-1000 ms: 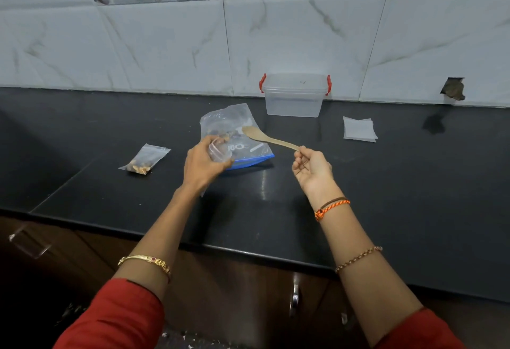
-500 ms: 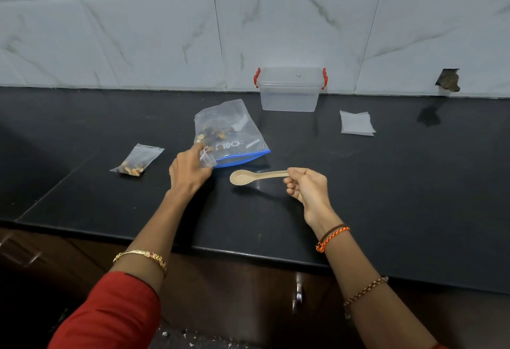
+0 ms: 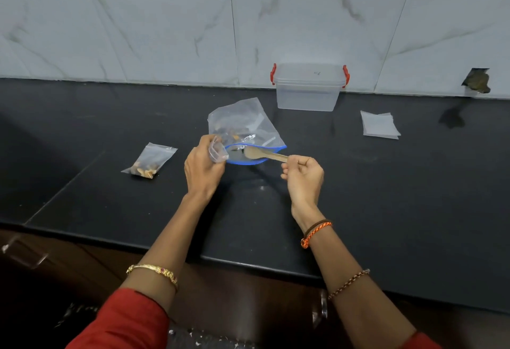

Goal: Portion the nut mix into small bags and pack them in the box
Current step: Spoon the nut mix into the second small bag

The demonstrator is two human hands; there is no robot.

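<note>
Hands first, nearest the camera: the right hand [image 3: 303, 173] is curled shut around the handle of a wooden spoon [image 3: 262, 154], and the left hand [image 3: 202, 168] is closed on a small empty bag [image 3: 216, 151], pinching it beside the mouth of the large zip bag [image 3: 242, 128]. Half a second ago the spoon hovered over the black counter [image 3: 386, 197] in front of that bag; now its bowl sits inside the blue-edged opening, which gapes wider than before. The left hand has lifted slightly toward the opening. Nuts lie in the large bag just beyond the spoon's bowl. To the left of the left hand, apart from it, a filled small bag [image 3: 150, 161] lies flat. Farther back, a stack of empty bags [image 3: 379, 125] rests to the right, and the clear box [image 3: 309, 88] with red clips stands against the tiled wall, lid on.
</note>
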